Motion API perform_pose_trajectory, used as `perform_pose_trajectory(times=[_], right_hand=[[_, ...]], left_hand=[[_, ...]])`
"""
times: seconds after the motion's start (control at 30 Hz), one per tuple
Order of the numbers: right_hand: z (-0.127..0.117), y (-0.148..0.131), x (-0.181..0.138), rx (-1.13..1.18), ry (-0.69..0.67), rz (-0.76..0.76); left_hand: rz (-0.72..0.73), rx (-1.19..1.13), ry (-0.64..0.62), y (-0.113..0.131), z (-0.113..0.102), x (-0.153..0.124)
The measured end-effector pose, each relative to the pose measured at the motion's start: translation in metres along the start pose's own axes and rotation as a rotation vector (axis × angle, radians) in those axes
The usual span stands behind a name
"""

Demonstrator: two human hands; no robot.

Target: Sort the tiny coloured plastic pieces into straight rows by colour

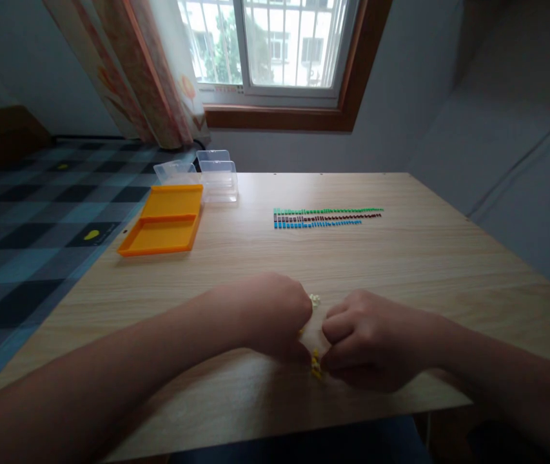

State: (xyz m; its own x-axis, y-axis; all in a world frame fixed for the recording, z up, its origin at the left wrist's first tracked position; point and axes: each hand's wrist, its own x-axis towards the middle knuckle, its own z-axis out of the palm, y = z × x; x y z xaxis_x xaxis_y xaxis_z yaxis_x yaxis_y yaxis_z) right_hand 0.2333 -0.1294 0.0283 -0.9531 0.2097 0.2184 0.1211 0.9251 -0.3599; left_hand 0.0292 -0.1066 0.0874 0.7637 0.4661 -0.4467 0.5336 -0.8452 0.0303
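Note:
Close to the table's front edge, my left hand (275, 316) and my right hand (371, 338) face each other with curled fingers. A few small yellow pieces (316, 366) lie between them, touching or nearly touching the fingertips. Just beyond, a little heap of pale cream pieces (315, 299) rests beside my left knuckles. My left fingertips are mostly hidden behind the hand, with a bit of yellow showing there. Whatever my right fingers pinch is too small to make out.
Rows of small green pieces (327, 211), dark red pieces (327, 218) and blue pieces (318, 224) lie farther back on the wooden table (236, 264). An open orange case (158, 233) and clear plastic boxes (219, 183) stand at the left. A checkered bed (37, 238) adjoins the table.

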Motion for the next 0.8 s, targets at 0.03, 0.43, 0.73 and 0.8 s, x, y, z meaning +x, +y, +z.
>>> perform_pose_trajectory(times=[0.03,0.43,0.73,0.8], right_hand=[[0.002,-0.002,0.001,-0.002,0.002,-0.015],[0.005,-0.001,0.007,-0.084,0.033,-0.049],[0.006,0.001,0.004,-0.079,0.045,-0.030],[0.006,0.001,0.005,-0.085,0.062,-0.032]], left_hand=[[0.003,0.001,0.000,0.000,0.000,0.001],[0.037,0.002,-0.003,0.001,0.008,0.006],[0.044,-0.005,0.006,0.002,0.010,0.007],[0.052,0.001,-0.005,0.002,0.009,0.006]])
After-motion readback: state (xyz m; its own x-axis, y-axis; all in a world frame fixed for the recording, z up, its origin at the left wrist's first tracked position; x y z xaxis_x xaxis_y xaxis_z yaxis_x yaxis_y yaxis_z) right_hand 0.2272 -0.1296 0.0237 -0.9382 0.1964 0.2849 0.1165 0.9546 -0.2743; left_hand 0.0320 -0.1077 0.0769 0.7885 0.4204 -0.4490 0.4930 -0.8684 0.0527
